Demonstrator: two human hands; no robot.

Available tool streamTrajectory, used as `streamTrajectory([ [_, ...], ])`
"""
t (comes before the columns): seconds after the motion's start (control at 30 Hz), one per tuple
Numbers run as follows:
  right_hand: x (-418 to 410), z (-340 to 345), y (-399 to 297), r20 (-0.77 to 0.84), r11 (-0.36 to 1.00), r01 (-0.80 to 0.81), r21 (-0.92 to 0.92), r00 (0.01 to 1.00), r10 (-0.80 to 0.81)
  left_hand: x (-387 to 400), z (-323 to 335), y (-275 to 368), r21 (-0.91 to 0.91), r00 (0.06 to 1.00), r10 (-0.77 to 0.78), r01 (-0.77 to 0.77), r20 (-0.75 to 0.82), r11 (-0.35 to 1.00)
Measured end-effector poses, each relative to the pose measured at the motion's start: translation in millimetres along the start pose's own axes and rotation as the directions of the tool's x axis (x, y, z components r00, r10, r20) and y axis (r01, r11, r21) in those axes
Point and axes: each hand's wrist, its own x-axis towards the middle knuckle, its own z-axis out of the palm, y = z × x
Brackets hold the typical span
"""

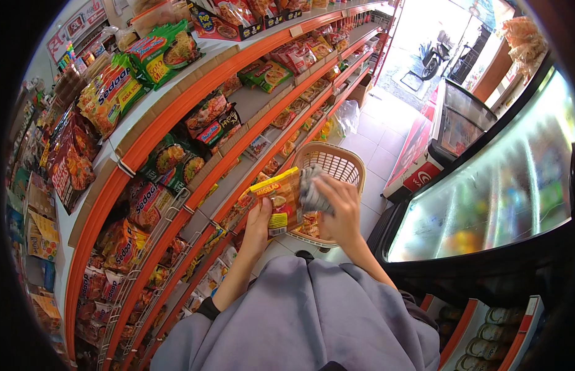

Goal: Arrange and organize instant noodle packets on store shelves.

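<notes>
My left hand (258, 221) grips a yellow-orange packet of instant noodles (279, 199) by its lower left edge. At the packet's right edge my right hand (339, 204) holds a crumpled grey cloth (313, 188), its fingers bent over it. The cloth seems to touch the packet, though its exact contact is partly covered by my fingers. Below both hands, on the tiled floor, stands a beige plastic basket (354, 160) with a lattice wall. Several noodle packets (309, 226) lie inside it, partly hidden by my hands.
Orange-edged shelves (176, 83) with several noodle packets curve along my left. To the right stand a lit glass-door fridge (491, 185) and a red chest freezer (417, 153). A clear plastic bag (347, 116) sits beyond the basket. Farther off, a motorcycle (430, 65) is parked outside.
</notes>
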Motion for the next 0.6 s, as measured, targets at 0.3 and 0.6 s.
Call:
streamTrajectory([
  [0.3, 16, 15, -2, -0.019, 0.954, 0.287, 0.089, 0.958, -0.287, -5, 1, -25, 0.093, 0.977, 0.192, -0.201, 0.092, 0.975],
  [0.6, 17, 38, -6, 0.591, 0.249, -0.667, 0.703, 0.741, 0.318, -19, -30, -14, -0.476, 0.983, -0.169, 0.184, 0.074, 0.860],
])
